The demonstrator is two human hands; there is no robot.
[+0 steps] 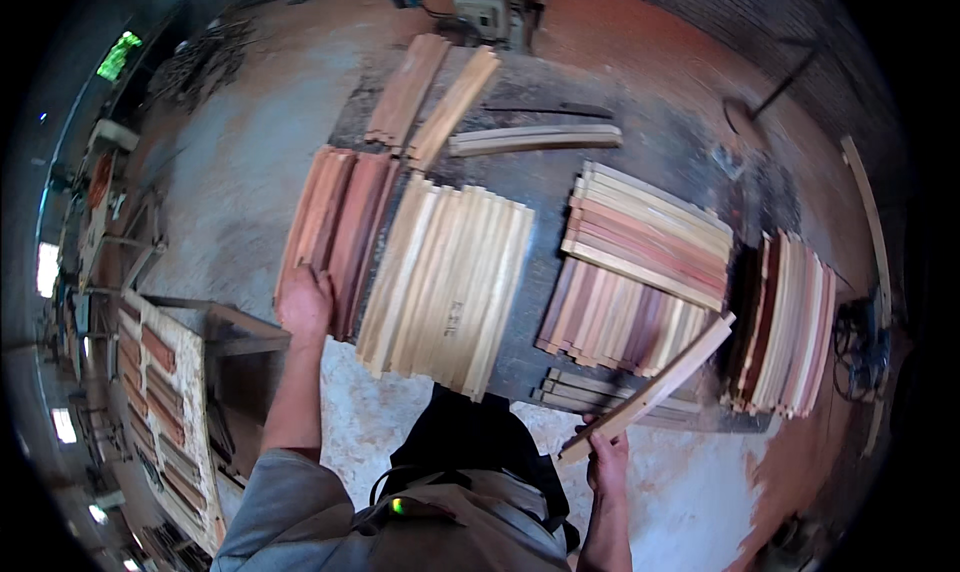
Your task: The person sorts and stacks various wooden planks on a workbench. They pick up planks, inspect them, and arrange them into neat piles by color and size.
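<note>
My right hand (607, 460) is closed around the lower end of a pale pinkish-brown wooden strip (655, 382), which slants up and to the right over the table's near edge. On the left, my left hand (305, 302) lies at the near part of a stack of reddish wooden strips (345, 212). Its fingers are curled on one outer strip. Beside that stack lies a wide row of pale yellow wooden strips (450, 282) with dark marks on one. Beyond the held strip are a layered pile of mixed pale and pink strips (650, 232) and several short strips (570, 387).
The dark table (535, 302) also carries a stack of mixed strips (785, 322) at right and loose boards (410, 87) and curved pieces (540, 140) at the far side. A rack with wooden pieces (210, 422) stands at left. A blue machine (480, 7) is beyond the table.
</note>
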